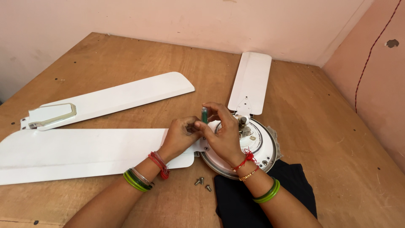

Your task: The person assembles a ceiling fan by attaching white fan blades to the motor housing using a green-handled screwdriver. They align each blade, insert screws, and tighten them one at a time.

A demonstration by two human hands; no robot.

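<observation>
Fingers of the right hand [225, 135] pinch a green-handled screwdriver [204, 114] near its top, the handle standing upright above the knuckles. Left hand [180, 136] fingers curl together just beside it, touching the shaft low down, over the inner end of the near white fan blade [76, 154] at the left rim of the round fan motor [263, 145]. Three loose screws [201, 182] lie nearer, on the wooden table [329, 126].

Both hands, left hand [180, 134] and right hand [223, 133], grip a green-handled screwdriver [204, 114] over the fan motor [261, 143].
</observation>
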